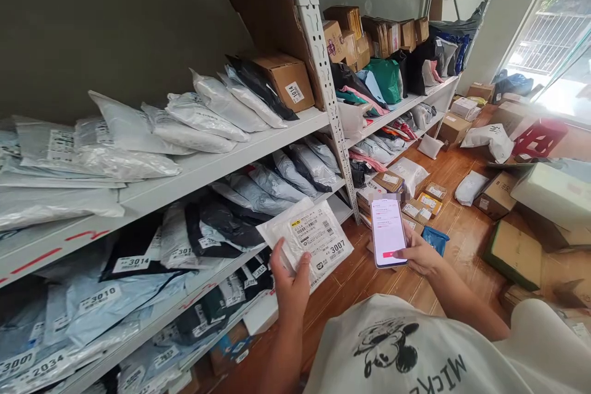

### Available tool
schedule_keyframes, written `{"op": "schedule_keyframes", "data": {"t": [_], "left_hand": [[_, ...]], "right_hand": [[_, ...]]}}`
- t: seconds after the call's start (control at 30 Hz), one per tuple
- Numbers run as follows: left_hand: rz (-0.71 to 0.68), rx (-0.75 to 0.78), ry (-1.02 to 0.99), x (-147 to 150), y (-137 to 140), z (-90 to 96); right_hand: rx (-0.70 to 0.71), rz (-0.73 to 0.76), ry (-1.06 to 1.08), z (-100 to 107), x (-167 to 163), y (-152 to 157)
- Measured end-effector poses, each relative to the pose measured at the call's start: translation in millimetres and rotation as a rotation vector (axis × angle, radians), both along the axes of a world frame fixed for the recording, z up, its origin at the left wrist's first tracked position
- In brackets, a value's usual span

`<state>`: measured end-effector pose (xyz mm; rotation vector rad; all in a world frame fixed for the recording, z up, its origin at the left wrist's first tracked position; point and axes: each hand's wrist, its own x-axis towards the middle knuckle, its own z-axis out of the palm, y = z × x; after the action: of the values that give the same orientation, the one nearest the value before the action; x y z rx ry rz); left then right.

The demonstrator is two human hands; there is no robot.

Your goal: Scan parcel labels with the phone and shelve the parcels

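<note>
A white T-shirt [392, 351] with a black cartoon print is closest, at five o'clock. From the left, a row of pale mailing bags [133, 129] leans along the upper of the loaded shelves between nine and eleven o'clock. Below them, at eight o'clock, lie a light blue bag [115, 308] labelled 3010 and a black bag [138, 261] labelled 3014. A cardboard box [281, 80] labelled 1014 sits at twelve o'clock.

At six o'clock, the left hand [293, 286] has its fingers closed on a white pouch [318, 243] labelled 3007. Two digits show against its lower left part, one at the label's edge; the others are hidden. The pouch reaches past them toward one o'clock, in front of the shelves.

At four o'clock, the right hand [418, 252] grips a lit phone [388, 228], tilted slightly. Its thumb lies over the lower right of the screen, touching or just above a red button; the other fingers are mostly behind the phone, which extends from them toward eleven o'clock. A blue packet [436, 240] lies on the wooden floor [341, 283] beyond the right hand, and a red stool [538, 138] is at three o'clock.
</note>
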<state>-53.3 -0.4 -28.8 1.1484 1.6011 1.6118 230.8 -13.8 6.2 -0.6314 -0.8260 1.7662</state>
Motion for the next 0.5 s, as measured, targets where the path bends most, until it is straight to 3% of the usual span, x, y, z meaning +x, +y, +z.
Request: {"op": "schedule_keyframes", "data": {"t": [0.17, 0.37, 0.5], "left_hand": [[-0.203, -0.082, 0.180, 15, 8, 2.8], [-0.409, -0.149, 0.032, 72, 31, 25.9], [-0.417, -0.147, -0.031, 95, 48, 33.2]], "right_hand": [[0.008, -0.002, -0.025, 3, -4, 0], [-0.061, -0.003, -0.036, -6, -14, 2], [-0.142, -0.080, -0.034, -15, -22, 4]]}}
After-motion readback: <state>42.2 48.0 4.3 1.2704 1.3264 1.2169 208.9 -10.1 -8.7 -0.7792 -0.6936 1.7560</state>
